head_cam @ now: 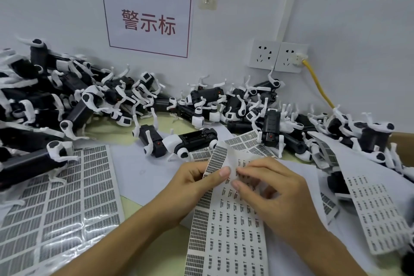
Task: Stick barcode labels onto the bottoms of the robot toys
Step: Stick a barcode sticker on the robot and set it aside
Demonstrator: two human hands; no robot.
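Observation:
A long sheet of barcode labels [233, 231] lies in front of me, its top end curled over. My left hand [197, 181] pinches that curled top edge between thumb and fingers. My right hand [273, 192] rests on the sheet beside it, its fingertips pinching at a label near the fold. Black-and-white robot dog toys lie in heaps along the wall. The nearest toy [190, 141] lies belly up just beyond my hands, with another toy [271, 127] upside down to its right.
A used label sheet [67, 197] covers the table at the left. More label sheets [378, 208] lie at the right, partly under toys. Wall sockets [277, 56] with a yellow cable [318, 85] sit at the back right, a red-framed sign [147, 20] above the toy pile [56, 96].

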